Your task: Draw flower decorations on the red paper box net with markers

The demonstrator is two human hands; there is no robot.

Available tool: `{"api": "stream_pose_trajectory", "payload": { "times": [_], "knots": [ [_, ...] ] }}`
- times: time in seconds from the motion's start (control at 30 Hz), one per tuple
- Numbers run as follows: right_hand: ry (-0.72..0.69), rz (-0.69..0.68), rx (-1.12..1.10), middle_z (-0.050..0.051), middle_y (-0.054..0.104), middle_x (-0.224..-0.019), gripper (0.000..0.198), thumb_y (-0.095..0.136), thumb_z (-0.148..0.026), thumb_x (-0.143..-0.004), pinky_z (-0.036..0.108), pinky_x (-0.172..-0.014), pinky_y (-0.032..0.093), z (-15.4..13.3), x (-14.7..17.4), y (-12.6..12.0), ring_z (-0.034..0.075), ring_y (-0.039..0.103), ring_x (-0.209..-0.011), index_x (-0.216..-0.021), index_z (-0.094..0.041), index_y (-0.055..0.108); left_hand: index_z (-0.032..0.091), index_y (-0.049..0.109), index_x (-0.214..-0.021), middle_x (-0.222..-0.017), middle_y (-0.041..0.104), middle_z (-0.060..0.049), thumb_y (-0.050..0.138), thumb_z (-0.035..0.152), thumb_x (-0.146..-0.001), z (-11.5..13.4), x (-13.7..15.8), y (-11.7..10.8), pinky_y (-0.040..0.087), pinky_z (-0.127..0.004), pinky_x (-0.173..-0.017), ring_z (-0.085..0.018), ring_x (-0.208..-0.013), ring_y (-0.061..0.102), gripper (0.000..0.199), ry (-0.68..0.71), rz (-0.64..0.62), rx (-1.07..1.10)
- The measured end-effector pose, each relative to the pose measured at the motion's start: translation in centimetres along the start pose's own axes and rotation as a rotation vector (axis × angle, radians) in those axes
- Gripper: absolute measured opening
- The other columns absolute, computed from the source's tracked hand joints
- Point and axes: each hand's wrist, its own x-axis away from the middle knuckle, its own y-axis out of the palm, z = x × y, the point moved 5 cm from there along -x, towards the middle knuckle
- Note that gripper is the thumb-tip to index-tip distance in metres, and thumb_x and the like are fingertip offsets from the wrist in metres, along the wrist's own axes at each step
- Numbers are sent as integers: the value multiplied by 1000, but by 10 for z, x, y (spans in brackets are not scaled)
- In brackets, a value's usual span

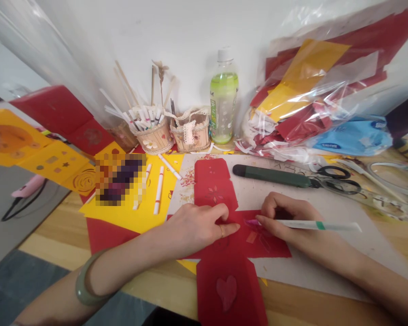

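Card [212,176]: red cross-shaped card, mid-desk [170,290], lying over the pale sheet [340,267]; near flap runs off the bottom of the view. Pink heart [226,292] on that flap.
Left hand [200,228]: on the card's middle, palm down, fingers bent and a bit apart, nothing seen pinched. Probably pinning the card so it doesn't creep.
Right hand [282,219]: grip clamped on the pen [309,223], close to its pink tip. Low hold likely for fine control. Tip at the right flap; touching or just above, can't tell.
Pen tail: points right, above the forearm, nothing right behind it.
Pale sheet: likely there to protect the desk; colour specks at the far left corner.
Right side: best room. Sheet runs on past the right flap, under the forearm.
Far side: tight. Green tool [275,175] and scissors [340,179] lie just beyond the right hand.
Left side: forearm crosses a yellow sheet [125,219]; loose markers [159,190] beyond it could roll if bumped.
Back: baskets [154,139], bottle [223,108] and scrap bag [292,108] line the wall, out of the hands' way.
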Motion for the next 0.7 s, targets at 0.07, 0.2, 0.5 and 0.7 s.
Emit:
{"api": "stream_pose_trajectory", "payload": {
  "times": [0.07,0.2,0.5,0.7],
  "knots": [
    [2,-9,-5,-4,45,-59,25,52,-28,-83,23,-48,33,1,1,0,11,39,-55,-62,-21,39,26,61,-107,-83,57,0,21,29,-98,0,0,1,27,-22,-43,-9,-57,48,40,-4,-5,4],
    [3,-3,-3,-3,46,-60,25,52,-31,-83,23,-48,33,0,1,0,12,40,-55,-63,-21,41,25,60,-107,-83,56,1,22,29,-98,-1,1,1,29,-22,-44,-10,-58,48,39,-12,-16,13],
    [-1,4,13,-3,47,-59,25,53,-30,-82,23,-48,33,1,0,-1,11,40,-55,-62,-21,41,25,61,-105,-83,56,1,15,28,-99,0,0,-1,28,-23,-43,-10,-58,48,46,-14,1,20],
    [-3,8,21,-3,48,-59,25,54,-31,-82,23,-48,33,3,0,-1,11,41,-55,-62,-21,42,27,58,-110,-86,56,1,17,27,-99,-1,3,2,28,-24,-42,-10,-59,49,43,-8,-11,-1]
  ]
}}
